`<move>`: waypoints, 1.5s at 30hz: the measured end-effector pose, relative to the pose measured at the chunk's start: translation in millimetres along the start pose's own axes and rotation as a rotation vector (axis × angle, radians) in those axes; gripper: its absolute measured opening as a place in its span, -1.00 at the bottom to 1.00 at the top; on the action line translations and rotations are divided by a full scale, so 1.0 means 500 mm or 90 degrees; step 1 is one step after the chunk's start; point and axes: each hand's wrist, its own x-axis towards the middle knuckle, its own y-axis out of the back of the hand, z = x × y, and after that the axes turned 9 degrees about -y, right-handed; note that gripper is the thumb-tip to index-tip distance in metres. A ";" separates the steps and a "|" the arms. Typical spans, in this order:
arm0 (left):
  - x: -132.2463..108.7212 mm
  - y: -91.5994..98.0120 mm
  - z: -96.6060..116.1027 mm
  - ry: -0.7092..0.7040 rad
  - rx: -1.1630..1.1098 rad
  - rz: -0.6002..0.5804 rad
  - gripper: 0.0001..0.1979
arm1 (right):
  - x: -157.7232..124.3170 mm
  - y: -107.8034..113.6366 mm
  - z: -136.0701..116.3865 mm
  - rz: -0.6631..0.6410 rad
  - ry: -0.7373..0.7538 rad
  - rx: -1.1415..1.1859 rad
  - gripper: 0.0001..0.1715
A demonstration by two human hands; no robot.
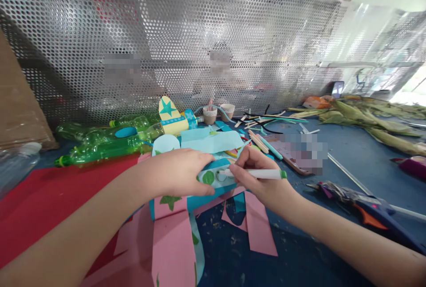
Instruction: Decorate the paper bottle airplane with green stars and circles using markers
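Observation:
A paper model plane (195,202) with a blue body and pink wing lies in front of me, decorated with green stars and dots. My left hand (186,171) grips the body from above, its thumb on the near side and its fingers over the far side. In my right hand (254,171) is a white marker (266,174) with a green end, held in a writing grip. Its tip touches a pale strip along the body, where a green outline sits beside a filled green dot (208,177).
Green plastic bottles (106,147) and a yellow paper model (176,123) stand behind. Pink paper scraps (261,227) lie nearby. Toward the right are a phone (293,154), a glue gun (362,207), loose sticks (259,140) and dried husks (353,118). Red paper (66,194) spreads left.

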 end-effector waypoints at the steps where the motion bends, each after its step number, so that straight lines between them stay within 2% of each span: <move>1: 0.000 -0.001 -0.002 -0.001 0.000 0.002 -0.43 | -0.001 0.000 0.000 0.003 0.002 0.002 -0.69; 8: -0.011 0.000 -0.014 -0.007 -0.079 -0.007 -0.37 | 0.000 -0.003 -0.003 0.001 0.005 -0.012 -0.69; 13: -0.031 0.025 -0.017 0.007 -0.041 0.007 -0.35 | 0.001 -0.001 -0.005 -0.009 0.005 -0.012 -0.69; 18: -0.048 0.035 -0.042 -0.015 -0.016 0.058 -0.46 | 0.001 -0.002 -0.005 -0.008 0.004 -0.018 -0.69; 21: -0.047 0.032 -0.051 -0.018 -0.018 0.048 -0.48 | 0.001 -0.002 -0.004 -0.011 0.002 -0.012 -0.69; 24: -0.040 0.029 -0.048 0.000 -0.013 0.028 -0.48 | 0.002 -0.003 -0.004 -0.008 0.000 -0.004 -0.70; 34: -0.032 0.028 -0.040 -0.023 -0.015 0.017 -0.50 | 0.002 -0.004 -0.018 -0.009 -0.006 -0.012 -0.66; 45: -0.030 0.034 -0.031 -0.036 -0.034 -0.009 -0.43 | 0.002 0.001 -0.016 -0.003 -0.007 -0.012 -0.65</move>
